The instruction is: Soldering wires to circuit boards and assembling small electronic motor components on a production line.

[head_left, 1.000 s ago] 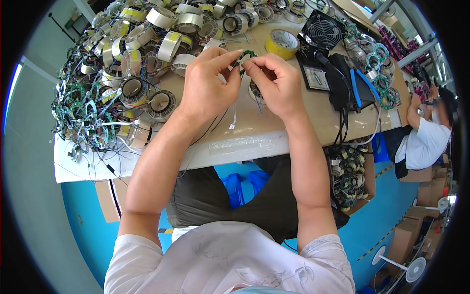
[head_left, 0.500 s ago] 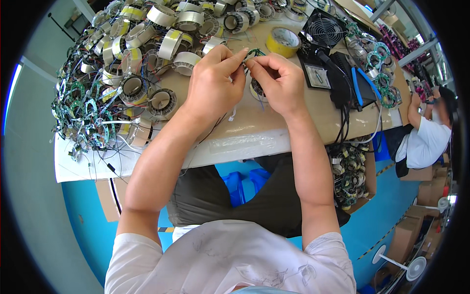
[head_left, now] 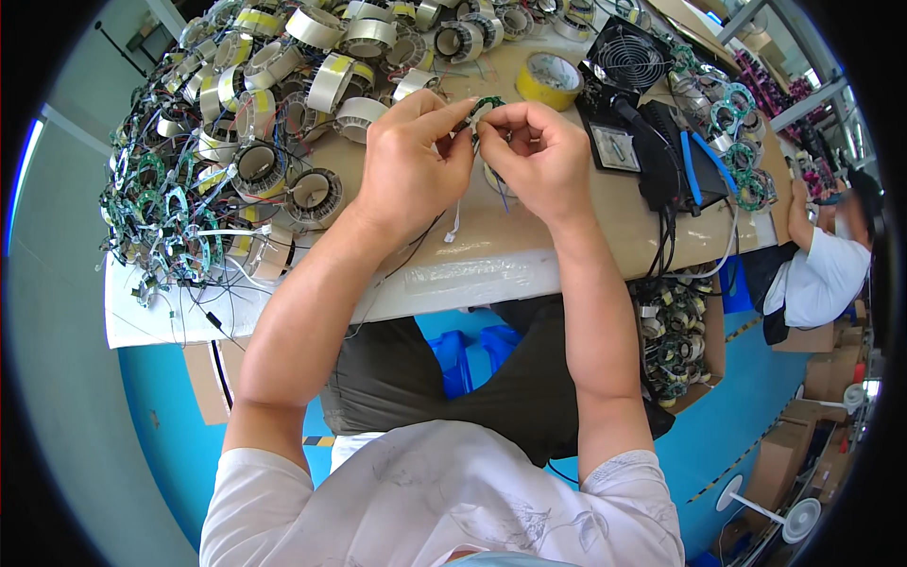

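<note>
both hands (head_left: 477,165) pinching green ring board (head_left: 488,102)

L hand (head_left: 408,170) & R hand (head_left: 537,159) fingertips pinched together.

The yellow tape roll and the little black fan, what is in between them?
Nothing. In the head view the yellow tape roll sits just left of the black fan, with only a thin strip of bare tan table between them.

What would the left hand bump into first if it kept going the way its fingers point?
Probably the right hand: the left hand points at it, both pinching the small green ring. Beyond lies a yellow tape roll.
</note>
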Action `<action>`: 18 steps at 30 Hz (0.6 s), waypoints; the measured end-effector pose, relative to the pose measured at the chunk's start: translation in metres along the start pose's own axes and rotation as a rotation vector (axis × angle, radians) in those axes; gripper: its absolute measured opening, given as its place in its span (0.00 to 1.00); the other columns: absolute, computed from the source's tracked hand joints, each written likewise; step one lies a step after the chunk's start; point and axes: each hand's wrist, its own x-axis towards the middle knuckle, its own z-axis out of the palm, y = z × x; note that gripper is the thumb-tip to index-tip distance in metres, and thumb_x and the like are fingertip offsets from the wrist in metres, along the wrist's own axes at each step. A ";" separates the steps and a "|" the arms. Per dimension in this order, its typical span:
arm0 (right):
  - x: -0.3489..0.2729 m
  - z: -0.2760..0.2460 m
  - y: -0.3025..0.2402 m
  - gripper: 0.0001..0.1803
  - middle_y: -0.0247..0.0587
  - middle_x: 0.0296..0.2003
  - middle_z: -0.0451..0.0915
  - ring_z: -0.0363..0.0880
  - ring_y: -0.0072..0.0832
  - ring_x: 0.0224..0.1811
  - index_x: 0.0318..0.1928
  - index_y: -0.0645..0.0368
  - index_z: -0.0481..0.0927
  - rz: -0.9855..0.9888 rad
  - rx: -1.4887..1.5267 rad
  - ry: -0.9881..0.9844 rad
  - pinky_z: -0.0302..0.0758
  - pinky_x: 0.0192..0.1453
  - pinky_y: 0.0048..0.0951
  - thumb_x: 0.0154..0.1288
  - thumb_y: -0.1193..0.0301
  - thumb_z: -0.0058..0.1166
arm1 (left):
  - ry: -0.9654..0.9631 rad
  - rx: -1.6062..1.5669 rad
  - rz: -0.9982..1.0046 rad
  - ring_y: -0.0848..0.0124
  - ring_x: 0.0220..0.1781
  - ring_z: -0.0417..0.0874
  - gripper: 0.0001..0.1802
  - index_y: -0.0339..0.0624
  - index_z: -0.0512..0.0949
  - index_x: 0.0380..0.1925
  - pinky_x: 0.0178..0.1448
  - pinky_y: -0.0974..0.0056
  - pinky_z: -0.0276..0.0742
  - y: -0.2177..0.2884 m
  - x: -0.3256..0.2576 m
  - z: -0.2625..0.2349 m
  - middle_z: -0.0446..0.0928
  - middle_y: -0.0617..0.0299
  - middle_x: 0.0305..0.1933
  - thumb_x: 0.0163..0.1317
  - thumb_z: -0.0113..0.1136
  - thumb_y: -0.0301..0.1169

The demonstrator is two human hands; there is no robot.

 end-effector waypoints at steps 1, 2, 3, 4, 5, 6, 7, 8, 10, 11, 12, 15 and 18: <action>-0.001 0.000 -0.001 0.05 0.31 0.24 0.82 0.68 0.13 0.19 0.32 0.63 0.85 0.060 0.032 -0.002 0.63 0.22 0.20 0.53 0.76 0.68 | -0.001 0.002 -0.002 0.73 0.29 0.82 0.19 0.41 0.88 0.48 0.29 0.69 0.75 0.001 0.000 -0.001 0.82 0.59 0.30 0.54 0.68 0.19; -0.001 0.000 -0.001 0.05 0.31 0.24 0.82 0.68 0.13 0.19 0.32 0.63 0.85 0.063 0.032 -0.002 0.63 0.22 0.20 0.53 0.76 0.68 | -0.002 0.004 -0.004 0.73 0.29 0.82 0.19 0.41 0.88 0.48 0.29 0.69 0.74 0.002 0.000 -0.001 0.82 0.60 0.30 0.54 0.69 0.19; -0.001 0.000 -0.002 0.06 0.31 0.24 0.81 0.67 0.13 0.19 0.31 0.63 0.85 0.037 0.006 -0.008 0.63 0.22 0.20 0.53 0.76 0.68 | -0.004 0.003 -0.006 0.73 0.29 0.82 0.19 0.41 0.88 0.48 0.29 0.69 0.74 0.001 -0.001 0.000 0.82 0.60 0.30 0.54 0.69 0.19; -0.001 0.000 -0.002 0.06 0.31 0.24 0.81 0.67 0.13 0.18 0.31 0.63 0.84 0.010 -0.021 -0.014 0.63 0.22 0.20 0.52 0.76 0.67 | 0.002 0.013 0.012 0.73 0.28 0.81 0.19 0.41 0.88 0.48 0.28 0.69 0.74 -0.001 -0.002 0.001 0.81 0.60 0.30 0.54 0.69 0.19; 0.000 0.000 -0.003 0.06 0.31 0.24 0.81 0.67 0.13 0.18 0.31 0.63 0.84 0.013 -0.021 -0.013 0.63 0.22 0.20 0.52 0.76 0.67 | 0.008 0.023 0.029 0.73 0.27 0.79 0.19 0.41 0.88 0.48 0.28 0.69 0.73 -0.002 -0.002 0.002 0.81 0.60 0.29 0.53 0.69 0.19; 0.000 0.000 -0.005 0.06 0.30 0.23 0.81 0.67 0.13 0.18 0.31 0.63 0.84 -0.023 -0.044 -0.019 0.63 0.22 0.20 0.52 0.77 0.67 | 0.007 0.022 0.028 0.73 0.27 0.79 0.19 0.41 0.88 0.48 0.28 0.69 0.73 -0.002 -0.002 0.003 0.81 0.60 0.29 0.53 0.69 0.19; 0.000 -0.001 -0.005 0.05 0.30 0.23 0.80 0.66 0.13 0.18 0.31 0.63 0.83 -0.056 -0.066 -0.024 0.63 0.22 0.20 0.52 0.77 0.67 | 0.019 0.035 0.049 0.73 0.26 0.78 0.19 0.41 0.88 0.48 0.27 0.69 0.73 -0.002 -0.002 0.004 0.80 0.60 0.28 0.53 0.69 0.18; 0.000 0.000 -0.005 0.05 0.30 0.23 0.80 0.66 0.13 0.18 0.31 0.63 0.83 -0.053 -0.067 -0.023 0.63 0.22 0.20 0.52 0.77 0.67 | 0.032 0.049 0.070 0.73 0.25 0.76 0.20 0.41 0.88 0.48 0.27 0.68 0.72 -0.002 -0.003 0.004 0.79 0.60 0.28 0.53 0.69 0.18; 0.000 0.000 -0.003 0.05 0.30 0.23 0.79 0.66 0.13 0.18 0.30 0.63 0.83 -0.090 -0.073 -0.021 0.63 0.22 0.20 0.53 0.77 0.66 | 0.028 0.052 0.075 0.67 0.25 0.78 0.18 0.38 0.87 0.46 0.28 0.64 0.74 0.001 -0.002 0.004 0.78 0.57 0.28 0.53 0.67 0.17; 0.000 0.000 -0.002 0.05 0.30 0.23 0.79 0.66 0.13 0.18 0.30 0.63 0.83 -0.087 -0.073 -0.021 0.63 0.22 0.20 0.53 0.77 0.66 | 0.026 0.056 0.081 0.60 0.25 0.80 0.17 0.36 0.87 0.44 0.29 0.59 0.76 0.002 -0.002 0.004 0.77 0.55 0.28 0.52 0.66 0.17; 0.000 0.000 -0.001 0.05 0.30 0.23 0.79 0.66 0.13 0.18 0.30 0.63 0.83 -0.076 -0.064 -0.016 0.63 0.22 0.20 0.53 0.77 0.66 | 0.024 0.055 0.080 0.60 0.25 0.80 0.17 0.36 0.87 0.44 0.29 0.59 0.76 0.002 -0.003 0.006 0.77 0.55 0.28 0.52 0.66 0.17; 0.000 -0.001 0.000 0.05 0.31 0.23 0.79 0.67 0.13 0.19 0.30 0.63 0.83 -0.062 -0.048 -0.016 0.64 0.22 0.20 0.53 0.77 0.66 | 0.028 0.056 0.103 0.60 0.25 0.79 0.17 0.36 0.87 0.44 0.28 0.59 0.75 0.001 -0.003 0.008 0.77 0.55 0.28 0.52 0.66 0.17; 0.000 0.000 0.000 0.05 0.31 0.24 0.79 0.67 0.13 0.19 0.30 0.63 0.83 -0.063 -0.036 -0.020 0.64 0.23 0.20 0.53 0.78 0.66 | 0.030 0.064 0.128 0.61 0.25 0.79 0.16 0.36 0.87 0.43 0.28 0.59 0.75 0.000 -0.002 0.008 0.77 0.55 0.29 0.52 0.66 0.17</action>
